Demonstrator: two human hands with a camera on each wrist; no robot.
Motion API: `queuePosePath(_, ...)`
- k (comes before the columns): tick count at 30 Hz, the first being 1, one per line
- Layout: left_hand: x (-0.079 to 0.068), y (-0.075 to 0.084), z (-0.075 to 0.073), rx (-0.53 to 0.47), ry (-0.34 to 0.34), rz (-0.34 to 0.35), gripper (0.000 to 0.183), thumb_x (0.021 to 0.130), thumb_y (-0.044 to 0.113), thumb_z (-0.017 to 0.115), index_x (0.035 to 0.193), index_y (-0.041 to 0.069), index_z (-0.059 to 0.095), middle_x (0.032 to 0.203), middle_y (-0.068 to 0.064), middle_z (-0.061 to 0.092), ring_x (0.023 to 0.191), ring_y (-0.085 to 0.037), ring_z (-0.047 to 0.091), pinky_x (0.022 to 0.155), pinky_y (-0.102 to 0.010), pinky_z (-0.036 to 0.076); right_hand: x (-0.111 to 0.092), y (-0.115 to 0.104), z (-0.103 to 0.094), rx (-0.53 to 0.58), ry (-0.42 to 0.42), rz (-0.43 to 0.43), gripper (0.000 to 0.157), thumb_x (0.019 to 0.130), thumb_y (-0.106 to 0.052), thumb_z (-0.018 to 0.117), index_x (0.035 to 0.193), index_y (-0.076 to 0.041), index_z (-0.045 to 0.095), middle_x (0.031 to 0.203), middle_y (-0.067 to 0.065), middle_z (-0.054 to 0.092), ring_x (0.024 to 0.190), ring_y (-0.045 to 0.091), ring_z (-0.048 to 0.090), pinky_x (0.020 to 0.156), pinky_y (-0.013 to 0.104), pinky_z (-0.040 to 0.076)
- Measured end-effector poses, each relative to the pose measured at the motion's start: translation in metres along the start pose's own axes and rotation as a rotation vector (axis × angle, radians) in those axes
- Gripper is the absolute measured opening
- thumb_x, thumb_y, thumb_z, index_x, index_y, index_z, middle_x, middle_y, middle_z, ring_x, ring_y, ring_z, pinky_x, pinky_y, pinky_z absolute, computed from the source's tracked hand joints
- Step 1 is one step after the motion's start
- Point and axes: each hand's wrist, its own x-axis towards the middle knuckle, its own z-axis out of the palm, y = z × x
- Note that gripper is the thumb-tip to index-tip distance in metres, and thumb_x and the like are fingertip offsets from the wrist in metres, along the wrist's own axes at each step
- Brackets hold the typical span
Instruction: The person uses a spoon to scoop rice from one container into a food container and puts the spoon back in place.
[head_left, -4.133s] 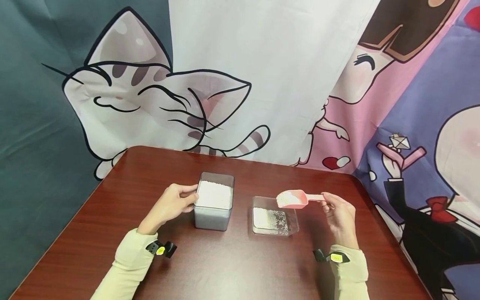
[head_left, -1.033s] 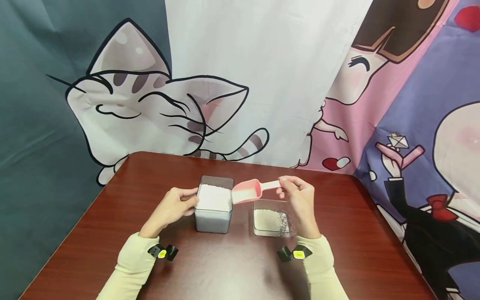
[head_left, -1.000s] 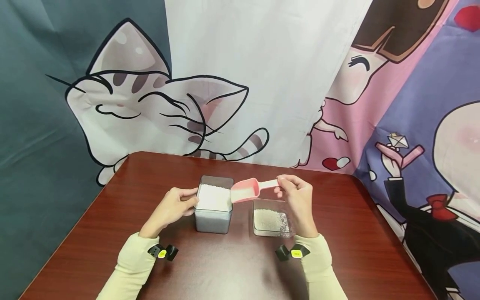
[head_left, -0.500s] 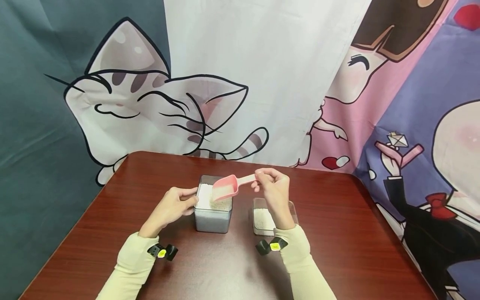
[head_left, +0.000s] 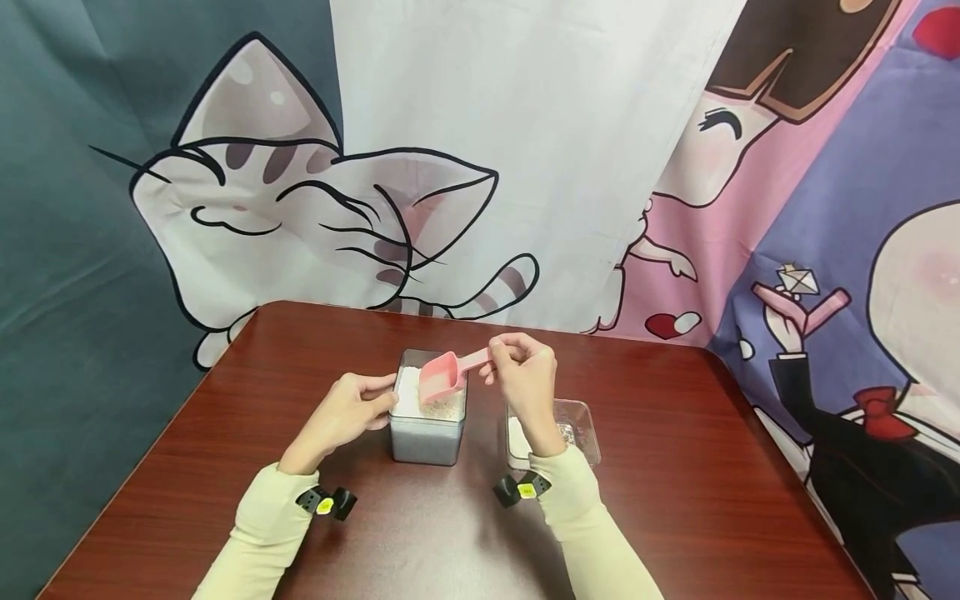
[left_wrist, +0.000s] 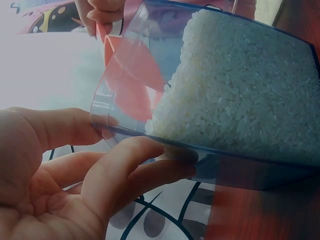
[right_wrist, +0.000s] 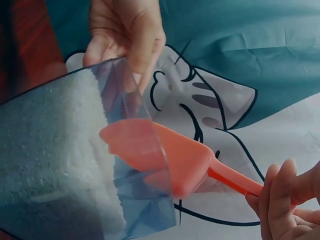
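Note:
My left hand (head_left: 341,417) pinches the left rim of a tall, bluish see-through container (head_left: 426,446), thumb and fingers on either side of the wall. White rice (left_wrist: 245,85) fills much of it. My right hand (head_left: 525,375) grips the thin handle of a pink scoop (head_left: 442,377), its bowl tilted down inside the container's rim. In the right wrist view the scoop (right_wrist: 185,160) shows partly through the clear wall, its tip at the rice surface. A patch of duller grains (head_left: 444,408) lies under the tip.
A shallow clear box (head_left: 588,429) with a little rice stands right of the container, partly hidden by my right wrist. Both are on a reddish-brown wooden table (head_left: 300,342). A printed cloth (head_left: 585,167) with cartoon figures hangs behind.
My right hand has carried the rice-filled scoop left from over the shallow box to the container and tipped it; grains now lie on the rice there. The left hand keeps its hold.

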Motion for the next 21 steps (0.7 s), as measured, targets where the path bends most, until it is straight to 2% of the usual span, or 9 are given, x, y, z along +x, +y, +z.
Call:
queuePosePath(8, 0.000, 0.000, -0.001, 0.004, -0.004, 0.000, 0.042, 0.089, 0.005, 0.057, 0.127, -0.009, 0.048, 0.117, -0.028, 0.056, 0.094, -0.029, 0.063, 0.069, -0.035, 0.056, -0.008, -0.025, 0.006, -0.055, -0.032, -0.024, 0.010, 0.084, 0.004, 0.055, 0.081, 0.009, 0.063, 0.060, 0.027, 0.061, 0.041, 0.019, 0.058, 0.040, 0.024, 0.050)
queuePosePath(15, 0.000, 0.000, -0.001, 0.013, 0.004, -0.017, 0.043, 0.088, 0.007, 0.059, 0.127, -0.008, 0.049, 0.114, -0.026, 0.059, 0.091, -0.025, 0.064, 0.069, -0.034, 0.056, -0.001, -0.004, 0.008, -0.174, -0.017, -0.053, 0.010, 0.085, -0.005, 0.057, 0.081, -0.003, 0.066, 0.057, 0.013, 0.064, 0.041, 0.018, 0.058, 0.039, 0.025, 0.050)
queuePosePath(21, 0.000, 0.000, -0.001, 0.013, 0.003, -0.017, 0.043, 0.088, 0.007, 0.059, 0.127, -0.008, 0.049, 0.114, -0.026, 0.059, 0.091, -0.025, 0.064, 0.069, -0.034, 0.056, 0.000, 0.002, 0.009, -0.235, -0.026, -0.052, 0.012, 0.086, -0.009, 0.056, 0.079, -0.007, 0.066, 0.056, 0.006, 0.064, 0.047, 0.028, 0.062, 0.040, 0.029, 0.051)
